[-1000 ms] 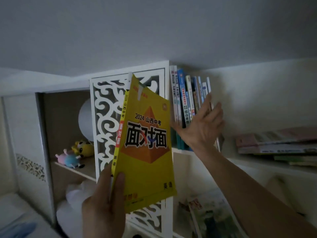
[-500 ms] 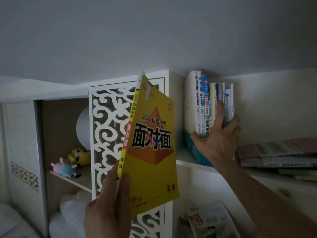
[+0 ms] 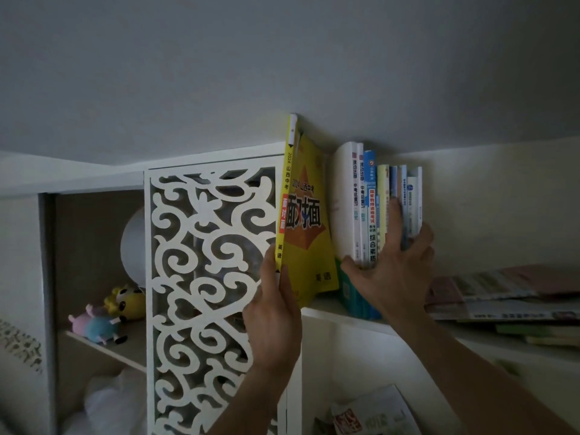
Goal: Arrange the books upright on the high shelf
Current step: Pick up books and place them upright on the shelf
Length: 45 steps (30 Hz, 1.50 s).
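One glossy yellow book point(image 3: 309, 233), left hand point(image 3: 273, 318) gripping

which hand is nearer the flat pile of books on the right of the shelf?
Right. The right hand presses the upright books just left of the flat pile. The left hand grips the yellow book further left, beyond the row.
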Motion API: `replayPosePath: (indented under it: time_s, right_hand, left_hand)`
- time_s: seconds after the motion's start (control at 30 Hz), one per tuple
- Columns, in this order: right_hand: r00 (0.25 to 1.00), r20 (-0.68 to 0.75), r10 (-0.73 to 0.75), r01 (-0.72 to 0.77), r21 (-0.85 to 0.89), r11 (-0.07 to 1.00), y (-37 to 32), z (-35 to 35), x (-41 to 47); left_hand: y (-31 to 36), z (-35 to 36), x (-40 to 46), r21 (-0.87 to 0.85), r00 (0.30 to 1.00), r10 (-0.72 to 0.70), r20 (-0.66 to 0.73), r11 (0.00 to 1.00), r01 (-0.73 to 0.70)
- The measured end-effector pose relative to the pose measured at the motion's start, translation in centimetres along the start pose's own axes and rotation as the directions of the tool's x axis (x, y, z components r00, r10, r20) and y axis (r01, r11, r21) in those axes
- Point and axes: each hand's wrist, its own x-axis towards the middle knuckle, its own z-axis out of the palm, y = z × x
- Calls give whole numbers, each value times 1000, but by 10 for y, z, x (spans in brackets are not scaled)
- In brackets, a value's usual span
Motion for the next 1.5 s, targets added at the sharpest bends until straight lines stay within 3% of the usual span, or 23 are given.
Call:
replayPosePath:
  time_s: [0.33, 0.53, 0.73, 0.93, 1.1, 1.2, 1.27, 1.37, 1.43, 1.5]
  right_hand:
    - [999, 8, -51, 51, 1, 999, -4, -1, -3]
    - [999, -19, -27, 26, -18, 999, -3, 5, -7]
    - [999, -26, -27, 27, -22, 999, -3, 5, -7]
    - [1000, 0, -24, 24, -12, 1000, -1, 4, -6]
    - [999, -37, -32, 31, -18, 999, 0, 5, -4]
    - [999, -36, -35, 36, 21, 999, 5, 3, -3]
    - [1000, 28, -5, 0, 161, 987, 13, 0, 0]
    - [991, 113, 69, -111, 426, 898, 28, 4, -1]
    - [991, 116, 60, -105, 433, 895, 28, 10, -5]
    - [994, 100, 37, -72, 368, 927, 21, 16, -10]
  left_hand:
    - [-7, 28, -29, -12, 999, 31, -10, 999, -31]
    - [-5, 13, -37, 69, 987, -20, -159, 997, 32]
    - [-4, 10, -47, 158, 984, 87, -154, 985, -62]
    - [9, 43, -38, 71, 1000, -8, -5, 997, 9]
    - [2, 69, -4, 1, 939, -140, 315, 989, 147]
    - [-16, 71, 20, 40, 893, -77, 444, 997, 66]
    - [-18, 66, 24, 25, 873, -12, 487, 1000, 0]
    - [-11, 64, 23, 35, 929, 174, 328, 980, -196]
    - [-7, 68, 26, -9, 940, 279, 197, 959, -282]
    - [-11, 77, 31, 36, 936, 317, 150, 945, -326]
